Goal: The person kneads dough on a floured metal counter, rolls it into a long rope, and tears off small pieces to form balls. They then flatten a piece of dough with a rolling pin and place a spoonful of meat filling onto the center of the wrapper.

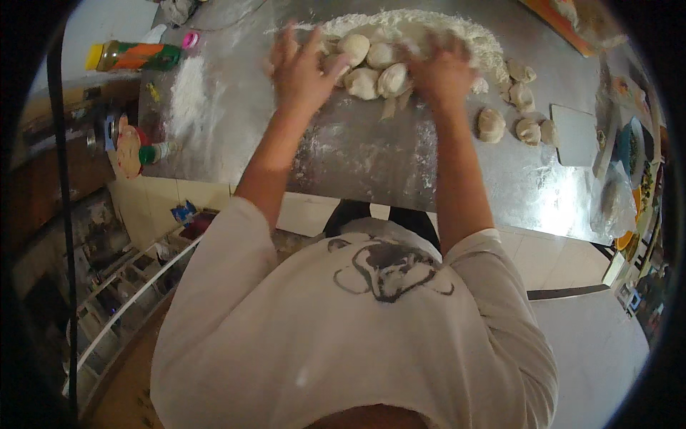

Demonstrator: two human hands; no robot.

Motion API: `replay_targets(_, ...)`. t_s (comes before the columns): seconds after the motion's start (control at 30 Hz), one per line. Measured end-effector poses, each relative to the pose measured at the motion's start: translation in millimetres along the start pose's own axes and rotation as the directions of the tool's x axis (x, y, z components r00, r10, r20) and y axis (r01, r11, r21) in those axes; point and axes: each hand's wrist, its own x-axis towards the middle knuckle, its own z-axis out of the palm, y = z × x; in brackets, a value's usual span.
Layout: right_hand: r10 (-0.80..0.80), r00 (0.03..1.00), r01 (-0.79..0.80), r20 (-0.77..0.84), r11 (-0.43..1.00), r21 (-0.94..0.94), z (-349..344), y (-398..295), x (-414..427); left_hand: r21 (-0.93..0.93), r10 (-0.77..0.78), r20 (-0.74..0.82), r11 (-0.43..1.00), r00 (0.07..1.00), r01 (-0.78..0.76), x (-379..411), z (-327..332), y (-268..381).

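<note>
Several pale dough balls sit clustered on a floured metal worktable. At the cluster's left side is my left hand, fingers spread, with the thumb against a ball. My right hand is at the right side, blurred, its fingers apart over flour; whether it touches dough I cannot tell. A band of loose white flour curves behind the cluster. Right of my right hand lie more dough pieces, some of them side by side. My fingers partly hide the outer balls.
A flat grey rectangular plate lies at the right, near a clear plastic bag. On the left are a yellow-capped bottle, a pink lid, a flour patch and a green-capped jar. An orange-edged tray occupies the far right corner.
</note>
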Motion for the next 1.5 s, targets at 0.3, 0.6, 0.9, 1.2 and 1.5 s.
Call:
replay_targets(0.3, -0.279, 0.959, 0.277, -0.058, 0.96, -0.046, -23.1, 72.3, -75.1, -0.065, 0.201, 0.273, 0.979, 0.941, -0.191, -53.2, -5.4, 64.0)
replay_targets(0.6, 0.057, 0.912, -0.046, -0.406, 0.998, 0.039, -15.4, 158.6, -20.3, -0.081, 0.273, 0.173, 0.962, 0.946, -0.262, 17.9, 53.3, 80.4)
replay_targets(0.9, -0.178, 0.98, 0.192, -0.093, 0.966, 0.174, -17.2, 63.1, -4.6, -0.052, 0.272, 0.284, 0.962, 0.919, -0.269, 10.6, 1.5, 84.2)
replay_targets(1.2, -0.094, 0.79, -0.598, 0.606, -0.332, 0.729, -66.0, 6.0, -17.0, -0.636, 0.506, 0.01, 0.669, 0.863, -0.385, 35.9, 30.9, 133.5)
replay_targets(1.5, -0.088, 0.827, 0.489, -0.555, 0.598, 0.635, -58.8, -1.7, -31.0, -0.528, 0.172, 0.805, -0.227, 0.568, 0.818, 81.9, -10.0, 147.5)
